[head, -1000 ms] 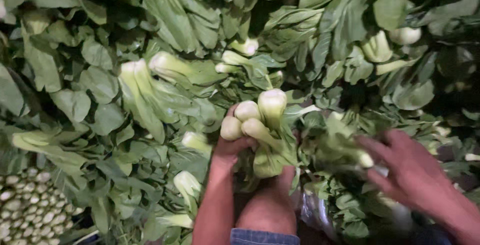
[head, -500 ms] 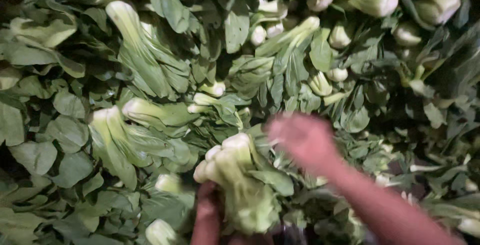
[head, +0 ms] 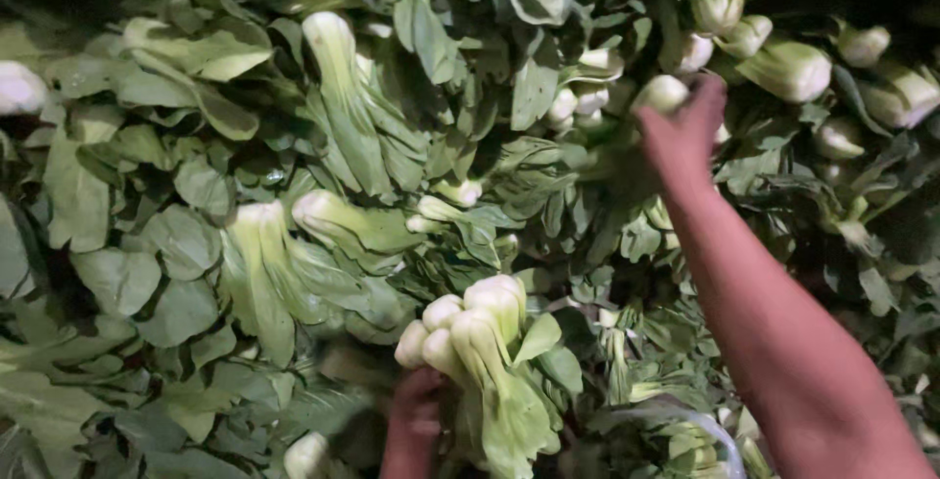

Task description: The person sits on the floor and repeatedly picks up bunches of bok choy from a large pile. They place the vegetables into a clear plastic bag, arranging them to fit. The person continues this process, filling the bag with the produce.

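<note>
Clasped in the left hand (head: 416, 420), at 6 o'clock in the view, is a bunch of bok choy (head: 480, 352); fingers wrap the stalks from below, white butt ends pointing up toward 12. Right hand (head: 685, 126) is out at 1 o'clock on a long forearm, fingers curled over one pale bok choy head (head: 661, 94) lying in the heap; whether they have fully pinched it I cannot tell, as motion blur hides the fingertips.

Largest item: heap of loose bok choy (head: 255, 175), filling the whole view, no bin or crate edge visible. Leaves broad, flat, dark green, veined, slightly crumpled; stalks smooth, pale green to white, spoon-shaped, ending in rounded bulb-like bases.

Next: long single plant (head: 343, 97) at 11 o'clock from the held bunch, stalk end up. Two more plants (head: 294, 244) lie side by side at 9 o'clock, near the bunch.

Smaller: cluster of stubby white bases (head: 793, 63) at 2 o'clock, just beyond the right hand.

Smallest: curved clear plastic edge (head: 720, 430) at 5 o'clock, partly covered by leaves and the right forearm.
</note>
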